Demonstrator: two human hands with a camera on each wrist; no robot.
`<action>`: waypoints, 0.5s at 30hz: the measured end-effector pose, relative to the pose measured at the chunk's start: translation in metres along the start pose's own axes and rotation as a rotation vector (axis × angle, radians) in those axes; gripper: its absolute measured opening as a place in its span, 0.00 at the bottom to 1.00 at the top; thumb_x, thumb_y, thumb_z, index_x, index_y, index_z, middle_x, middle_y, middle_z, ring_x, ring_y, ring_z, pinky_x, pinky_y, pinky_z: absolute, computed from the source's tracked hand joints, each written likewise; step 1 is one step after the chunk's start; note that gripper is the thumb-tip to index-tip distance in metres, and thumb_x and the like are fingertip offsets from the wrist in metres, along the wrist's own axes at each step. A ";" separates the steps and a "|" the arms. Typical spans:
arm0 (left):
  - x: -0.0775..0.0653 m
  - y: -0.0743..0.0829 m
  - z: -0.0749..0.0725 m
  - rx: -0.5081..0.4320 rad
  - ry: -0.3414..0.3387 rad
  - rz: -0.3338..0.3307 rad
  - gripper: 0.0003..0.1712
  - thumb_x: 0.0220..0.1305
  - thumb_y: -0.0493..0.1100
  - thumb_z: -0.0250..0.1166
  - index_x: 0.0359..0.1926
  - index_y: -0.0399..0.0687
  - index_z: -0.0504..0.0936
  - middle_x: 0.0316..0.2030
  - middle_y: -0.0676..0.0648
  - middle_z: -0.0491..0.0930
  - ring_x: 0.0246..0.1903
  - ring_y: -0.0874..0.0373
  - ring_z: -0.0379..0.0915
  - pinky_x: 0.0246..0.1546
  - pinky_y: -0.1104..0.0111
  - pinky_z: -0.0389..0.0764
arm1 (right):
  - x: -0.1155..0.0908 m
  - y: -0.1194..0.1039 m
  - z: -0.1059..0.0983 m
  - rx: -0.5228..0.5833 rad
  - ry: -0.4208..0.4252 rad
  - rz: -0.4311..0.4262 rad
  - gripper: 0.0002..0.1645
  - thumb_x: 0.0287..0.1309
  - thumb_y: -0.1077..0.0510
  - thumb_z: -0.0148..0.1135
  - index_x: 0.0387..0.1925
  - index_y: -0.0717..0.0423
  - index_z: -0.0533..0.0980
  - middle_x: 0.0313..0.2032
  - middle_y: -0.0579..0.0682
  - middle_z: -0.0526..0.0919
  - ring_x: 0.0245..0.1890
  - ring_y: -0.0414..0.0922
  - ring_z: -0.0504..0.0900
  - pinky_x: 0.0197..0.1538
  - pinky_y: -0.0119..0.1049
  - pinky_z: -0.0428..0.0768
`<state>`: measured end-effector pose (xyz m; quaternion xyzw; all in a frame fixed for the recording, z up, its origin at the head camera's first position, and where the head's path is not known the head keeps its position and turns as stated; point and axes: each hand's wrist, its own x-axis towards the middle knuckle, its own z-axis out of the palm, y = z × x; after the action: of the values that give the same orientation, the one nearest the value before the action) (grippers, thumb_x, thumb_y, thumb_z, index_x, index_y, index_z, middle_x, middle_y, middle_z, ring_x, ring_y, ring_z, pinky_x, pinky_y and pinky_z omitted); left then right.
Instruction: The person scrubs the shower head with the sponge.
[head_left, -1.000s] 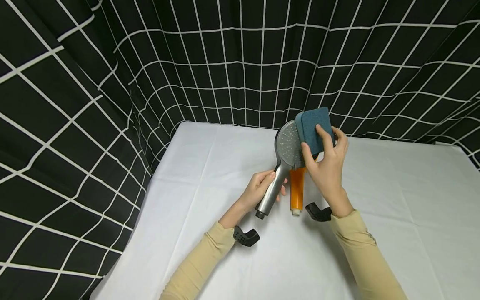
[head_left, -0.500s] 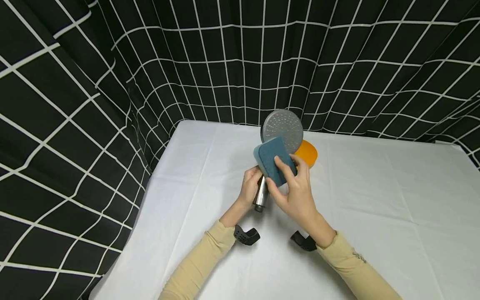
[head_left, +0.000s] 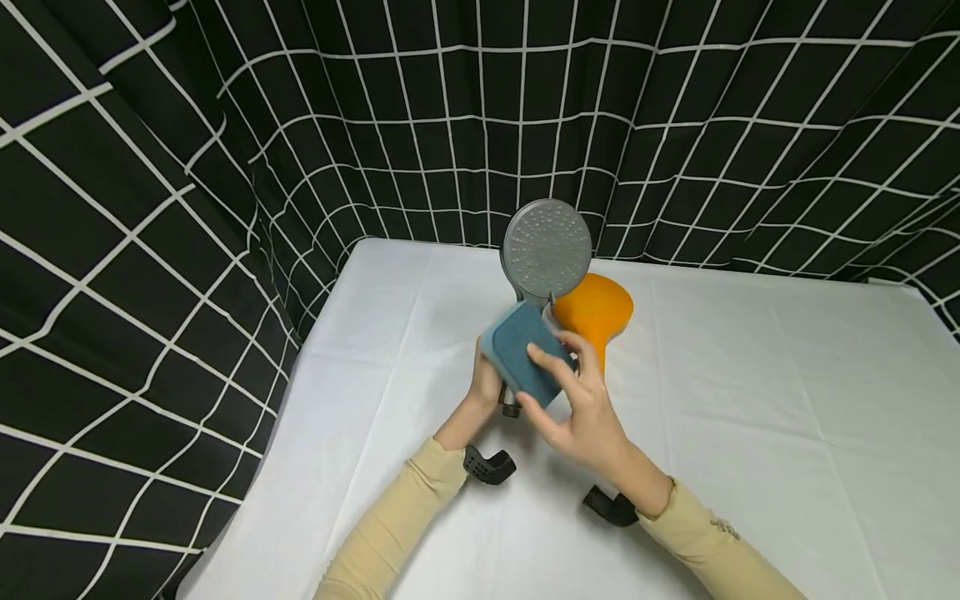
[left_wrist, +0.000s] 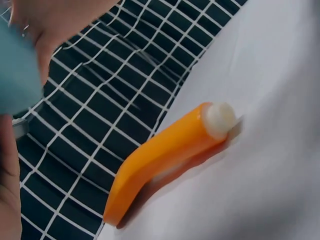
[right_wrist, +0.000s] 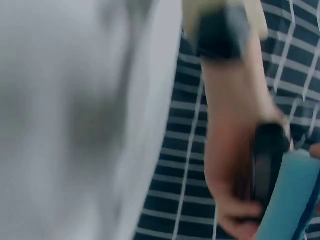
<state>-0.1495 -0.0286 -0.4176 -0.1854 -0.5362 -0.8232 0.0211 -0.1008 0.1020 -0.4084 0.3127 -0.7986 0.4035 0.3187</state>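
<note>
A grey shower head (head_left: 549, 248) with a round nozzle face is tilted up over the table, its handle gripped by my left hand (head_left: 486, 382). Between thumb and fingers my right hand (head_left: 588, 417) pinches a blue sponge (head_left: 525, 350), which lies over the handle and hides most of it and part of the left hand. In the right wrist view the left hand's fingers (right_wrist: 240, 210) curl round the dark handle, with the sponge (right_wrist: 287, 200) against or close to it. An orange shower head (head_left: 596, 312) rests on the white table behind the hands.
White cloth covers the table (head_left: 750, 400). Black curtains (head_left: 420, 108) with a white grid hang behind and to the left. The orange handle ends in a pale threaded tip (left_wrist: 220, 120). A black strap mount (head_left: 489, 465) sits at each wrist.
The sponge in my right hand has moved down and left, from the nozzle face to the handle. The grey shower head has shifted up and left, uncovering more of the orange one.
</note>
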 end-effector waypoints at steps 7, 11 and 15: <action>0.002 -0.020 -0.005 0.094 -0.013 0.070 0.23 0.71 0.39 0.36 0.43 0.19 0.68 0.34 0.54 0.73 0.36 0.64 0.70 0.43 0.70 0.72 | 0.013 0.010 -0.003 -0.034 0.035 0.102 0.31 0.58 0.43 0.57 0.54 0.61 0.73 0.53 0.69 0.64 0.50 0.59 0.65 0.44 0.51 0.72; 0.004 -0.015 -0.010 0.099 -0.027 0.153 0.24 0.73 0.44 0.38 0.39 0.23 0.71 0.31 0.49 0.75 0.33 0.63 0.71 0.38 0.70 0.74 | -0.004 0.002 -0.004 0.029 -0.029 0.072 0.29 0.58 0.45 0.58 0.54 0.61 0.73 0.53 0.67 0.65 0.50 0.56 0.67 0.44 0.42 0.73; 0.006 0.002 -0.007 0.036 -0.038 0.158 0.27 0.73 0.45 0.39 0.39 0.20 0.70 0.29 0.50 0.76 0.29 0.65 0.71 0.32 0.74 0.73 | -0.022 -0.004 -0.006 0.089 -0.096 -0.074 0.29 0.57 0.44 0.57 0.51 0.62 0.74 0.52 0.68 0.66 0.49 0.56 0.69 0.42 0.35 0.70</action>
<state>-0.1565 -0.0349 -0.4169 -0.2421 -0.5349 -0.8056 0.0791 -0.0830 0.1107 -0.4206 0.3747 -0.7821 0.4113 0.2806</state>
